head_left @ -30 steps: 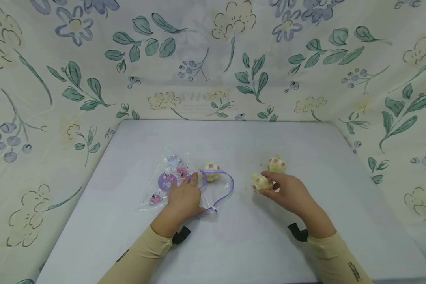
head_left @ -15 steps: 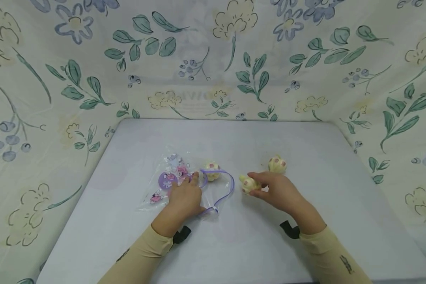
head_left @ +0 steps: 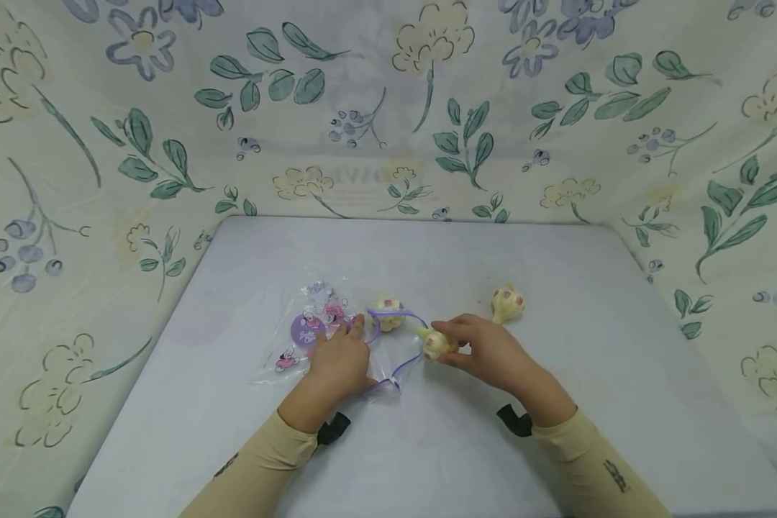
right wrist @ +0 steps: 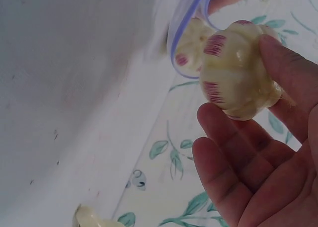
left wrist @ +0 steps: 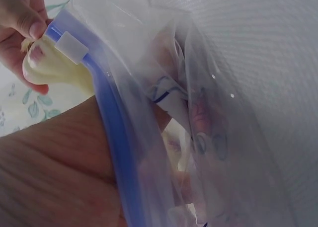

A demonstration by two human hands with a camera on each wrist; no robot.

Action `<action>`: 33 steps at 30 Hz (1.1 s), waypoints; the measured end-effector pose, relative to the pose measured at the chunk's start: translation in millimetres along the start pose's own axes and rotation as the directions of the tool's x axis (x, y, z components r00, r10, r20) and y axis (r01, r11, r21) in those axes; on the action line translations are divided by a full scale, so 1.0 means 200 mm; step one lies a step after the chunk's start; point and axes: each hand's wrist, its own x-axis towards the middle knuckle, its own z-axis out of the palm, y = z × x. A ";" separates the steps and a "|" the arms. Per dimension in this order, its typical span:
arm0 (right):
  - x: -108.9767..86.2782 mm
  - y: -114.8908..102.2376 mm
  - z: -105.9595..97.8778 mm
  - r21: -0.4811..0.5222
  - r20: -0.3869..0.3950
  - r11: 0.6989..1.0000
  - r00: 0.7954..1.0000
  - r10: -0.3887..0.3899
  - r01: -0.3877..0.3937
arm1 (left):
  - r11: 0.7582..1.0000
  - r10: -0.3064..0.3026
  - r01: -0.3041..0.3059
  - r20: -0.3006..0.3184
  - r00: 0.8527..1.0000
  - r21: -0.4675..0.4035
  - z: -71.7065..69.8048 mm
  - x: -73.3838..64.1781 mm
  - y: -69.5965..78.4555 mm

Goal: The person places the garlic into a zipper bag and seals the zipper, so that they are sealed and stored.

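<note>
A clear zip bag (head_left: pixel 307 332) with pink and purple prints lies left of the table's middle. My left hand (head_left: pixel 338 356) rests on it, fingers extended, beside its standing mouth with the purple zip strip (left wrist: pixel 117 122) and white slider (left wrist: pixel 72 48). My right hand (head_left: pixel 495 354) pinches a garlic bulb (right wrist: pixel 238 70) between thumb and fingers, right at the open mouth, stem toward the bag. Another garlic bulb (head_left: pixel 388 314) shows within the loop of the mouth, partly behind the strip. A further garlic bulb (head_left: pixel 508 302) lies behind my right hand.
The white table (head_left: pixel 557 266) ends at a straight back edge. Floral cloth (head_left: pixel 388 158) hangs behind it and along both sides. Black pieces (head_left: pixel 514 420) sit at both wrists.
My right hand has carried its garlic bulb leftward from beside the other bulb on the right to the bag's mouth. My left hand and the bag have stayed in place.
</note>
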 end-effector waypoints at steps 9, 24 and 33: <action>0.01 -0.03 0.03 0.010 0.014 1.000 1.000 -0.010 0.009 | 1.000 0.005 -0.005 -0.007 1.000 0.002 0.00 -0.01 0.00; 0.04 -0.05 0.07 -0.004 0.008 0.999 0.999 -0.040 0.040 | 1.000 0.003 -0.003 -0.016 1.000 -0.003 0.01 -0.02 0.00; 0.05 -0.07 0.07 0.001 0.003 0.997 0.997 -0.078 0.078 | 1.000 0.005 -0.005 -0.019 1.000 0.001 0.00 -0.02 0.00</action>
